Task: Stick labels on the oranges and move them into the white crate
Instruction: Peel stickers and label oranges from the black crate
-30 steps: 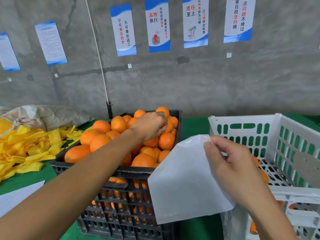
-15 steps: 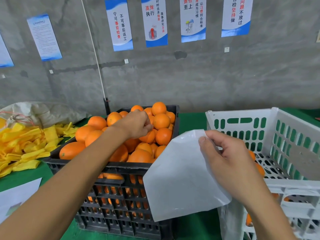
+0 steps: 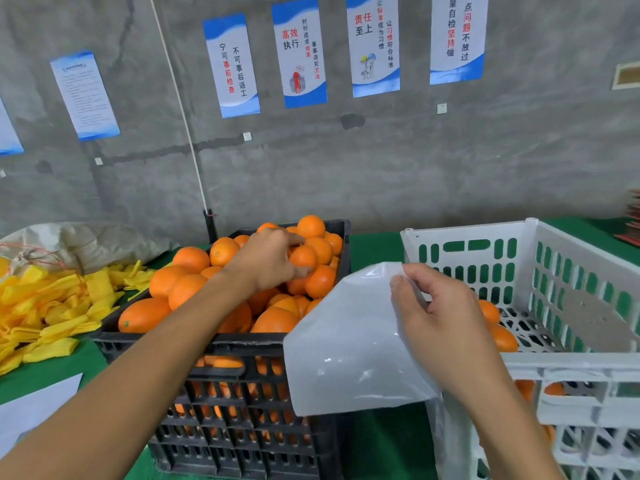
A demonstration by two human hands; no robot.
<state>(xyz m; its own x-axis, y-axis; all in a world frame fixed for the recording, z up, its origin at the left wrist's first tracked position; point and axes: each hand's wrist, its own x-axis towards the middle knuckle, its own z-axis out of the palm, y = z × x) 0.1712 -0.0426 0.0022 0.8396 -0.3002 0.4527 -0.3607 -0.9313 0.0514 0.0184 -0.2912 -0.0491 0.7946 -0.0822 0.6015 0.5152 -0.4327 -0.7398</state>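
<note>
A black crate (image 3: pixel 221 344) heaped with oranges stands in the middle. My left hand (image 3: pixel 266 261) reaches over the heap, its index finger and thumb curled round one orange (image 3: pixel 304 256) near the crate's far right corner. My right hand (image 3: pixel 440 317) pinches the top edge of a glossy white sheet (image 3: pixel 346 341), held up between the two crates. The white crate (image 3: pixel 467 232) stands to the right with a few oranges (image 3: pixel 504 337) on its bottom. No label is visible on any orange.
A pile of yellow wrappers (image 3: pixel 52 306) and a grey sack (image 3: pixel 86 244) lie to the left on the green table (image 3: pixel 381 438). A white paper (image 3: pixel 31 410) lies at the near left. A concrete wall with posters stands close behind the crates.
My left hand has shifted a little leftward over the heap and its finger and thumb have closed round an orange. My right hand still holds the white sheet in the same place.
</note>
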